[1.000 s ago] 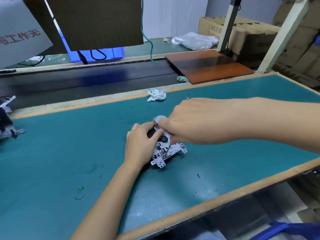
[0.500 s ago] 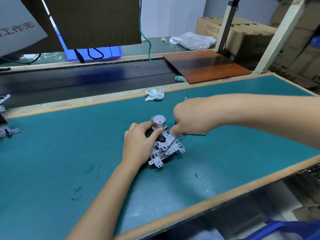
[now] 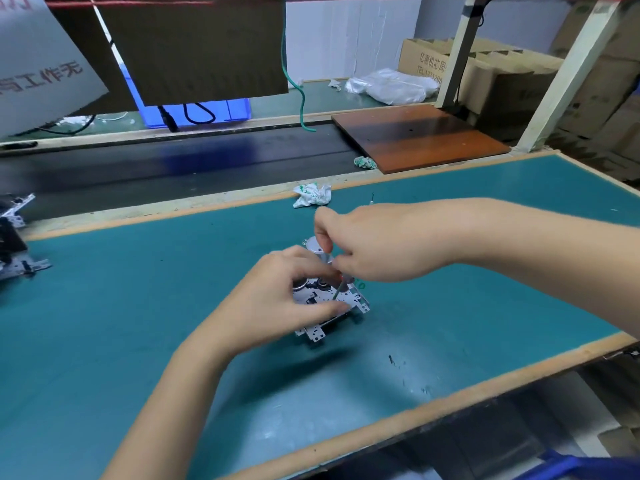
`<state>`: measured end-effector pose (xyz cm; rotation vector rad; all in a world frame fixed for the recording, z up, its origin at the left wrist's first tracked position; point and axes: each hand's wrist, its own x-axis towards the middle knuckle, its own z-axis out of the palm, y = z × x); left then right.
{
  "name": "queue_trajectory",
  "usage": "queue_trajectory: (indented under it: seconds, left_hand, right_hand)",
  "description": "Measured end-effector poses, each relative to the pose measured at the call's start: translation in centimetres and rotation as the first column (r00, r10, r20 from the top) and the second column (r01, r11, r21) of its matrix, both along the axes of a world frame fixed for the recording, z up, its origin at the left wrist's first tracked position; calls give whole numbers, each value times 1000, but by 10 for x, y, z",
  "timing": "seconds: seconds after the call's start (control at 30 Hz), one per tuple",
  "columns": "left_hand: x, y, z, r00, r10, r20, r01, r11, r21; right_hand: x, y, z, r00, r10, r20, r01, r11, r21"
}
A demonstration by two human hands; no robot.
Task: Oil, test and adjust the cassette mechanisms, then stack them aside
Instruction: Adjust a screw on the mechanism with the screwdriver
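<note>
Around the middle of the teal worktop (image 3: 138, 323), which is a matte mat edged in pale wood, lies one cassette mechanism (image 3: 329, 303), a flat plate of stamped, perforated silver metal with black parts and a short shiny cylindrical motor standing at its far end. Both hands crowd over it and hide much of it. The left hand (image 3: 280, 299) curls over the near-left side, its grip closed on the plate with the thumb along the near edge. The right hand (image 3: 377, 244) comes in from the right, its grip pinched on a thin metal tool (image 3: 337, 289) whose tip points down onto the plate; what kind of tool it is cannot be told. Just beyond the hands, near the far edge, lies one crumpled white wrapper (image 3: 312, 194) with green print, and a second smaller crumpled scrap (image 3: 364, 162) rests on the dark conveyor belt (image 3: 173, 168) behind. At the far left edge sit more metal mechanisms (image 3: 14, 244), cut off by the frame so their number is unclear. One glossy reddish-brown board (image 3: 415, 136) spans the belt, with brown cardboard boxes (image 3: 502, 77) and a clear plastic bag (image 3: 391, 85) behind it.
</note>
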<state>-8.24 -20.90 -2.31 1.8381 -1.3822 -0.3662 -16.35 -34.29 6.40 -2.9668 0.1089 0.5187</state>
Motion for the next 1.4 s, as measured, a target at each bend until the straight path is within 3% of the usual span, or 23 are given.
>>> queue_trajectory:
  seconds: [0.1,0.23,0.33,0.43,0.57,0.93,1.17,1.4]
  left_hand:
    - [-7,-8,-3,986,162,26,-159,983,-94]
    - [-4,-4,-8,980,197,30,-191,972,-139]
    - [-7,-2,-8,981,190,43,-180,969,-167]
    - [-8,-4,-7,982,188,25,-181,969,-167]
    - [-8,0,-8,981,193,7,-190,969,-160]
    - [-5,1,-10,983,171,69,-161,978,-135]
    - [6,7,-4,996,48,69,-42,996,-82]
    - [-18,-4,-7,958,272,86,-250,946,-208]
  right_hand:
    - [-2,2,-5,994,48,96,-48,999,-1]
    - [-13,-5,0,972,114,206,-125,991,42]
    - [-21,-12,1,919,304,251,-267,949,-169]
    - [-18,-18,-2,850,476,227,-355,834,-422]
    - [-10,-18,-12,797,565,215,-389,752,-532]
    - [-7,-6,1,869,464,171,-304,774,-555]
    - [-13,-3,3,884,445,141,-279,745,-606]
    - [-16,-7,4,881,455,132,-291,740,-607]
